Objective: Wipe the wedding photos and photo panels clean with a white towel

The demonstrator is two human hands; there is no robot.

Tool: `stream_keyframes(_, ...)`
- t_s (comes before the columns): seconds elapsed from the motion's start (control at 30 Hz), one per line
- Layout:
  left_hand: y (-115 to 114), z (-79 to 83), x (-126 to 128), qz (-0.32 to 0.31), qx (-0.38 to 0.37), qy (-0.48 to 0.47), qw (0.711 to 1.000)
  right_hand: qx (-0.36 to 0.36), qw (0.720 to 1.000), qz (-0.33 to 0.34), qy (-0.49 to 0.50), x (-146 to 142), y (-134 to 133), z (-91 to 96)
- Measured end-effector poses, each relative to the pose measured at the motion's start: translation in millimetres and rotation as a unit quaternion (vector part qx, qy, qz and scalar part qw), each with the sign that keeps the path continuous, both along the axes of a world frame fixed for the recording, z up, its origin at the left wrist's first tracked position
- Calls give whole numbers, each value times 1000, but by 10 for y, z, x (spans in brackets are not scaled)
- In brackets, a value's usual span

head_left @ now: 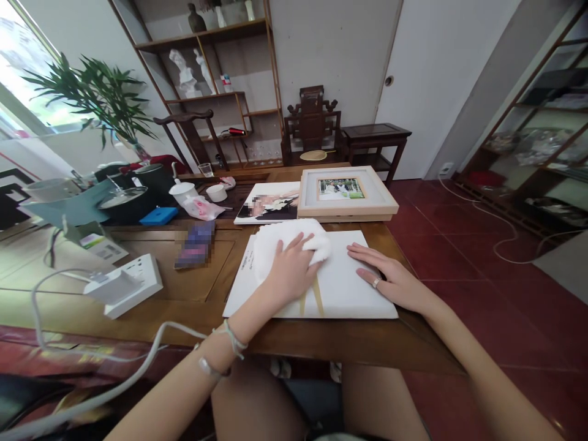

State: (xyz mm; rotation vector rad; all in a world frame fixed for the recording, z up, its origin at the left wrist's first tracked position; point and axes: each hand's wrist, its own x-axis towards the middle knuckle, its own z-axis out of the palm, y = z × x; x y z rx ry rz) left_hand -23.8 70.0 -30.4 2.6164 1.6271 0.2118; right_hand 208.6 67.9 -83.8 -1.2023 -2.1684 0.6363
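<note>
A large white album with a thin gold mark on its cover lies flat at the near edge of the wooden table. My left hand presses a white cloth onto the cover, fingers spread flat over it. My right hand, with a ring on one finger, rests flat and open on the album's right side, holding nothing.
Behind the album lie a printed photo and a framed picture. To the left are a white power strip with a cable, a blue box, cups, a pot and a plant. Shelves, a chair and a side table stand beyond.
</note>
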Motion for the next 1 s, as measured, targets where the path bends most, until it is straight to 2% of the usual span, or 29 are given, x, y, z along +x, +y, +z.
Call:
stream_keyframes(0.17, 223, 93, 90, 27, -10, 9, 1000, 6, 1000, 5, 17, 4, 1, -4)
stream_keyframes(0.33, 150, 51, 238, -31, 6, 4, 999, 3, 1000, 1, 1, 11, 16, -17)
stream_keyframes(0.47, -123, -39, 299, -79, 16, 17, 997, 15, 1000, 6, 5, 14, 29, -26)
stream_keyframes(0.67, -786, -57, 339, -96, 7, 23, 995, 28, 999, -2, 21, -4, 19, -2)
stream_keyframes(0.77, -991, -75, 400, -89, -3, 13, 996, 19, 1000, -1, 20, -11, 10, 17)
stream_keyframes(0.87, -980, -107, 438, -59, 5, -5, 998, 21, 1000, 2, 23, -10, 10, 16)
stream_keyframes(1.0, -673, -112, 420, -25, 30, -16, 999, 24, 999, 4, 40, -1, 24, -12)
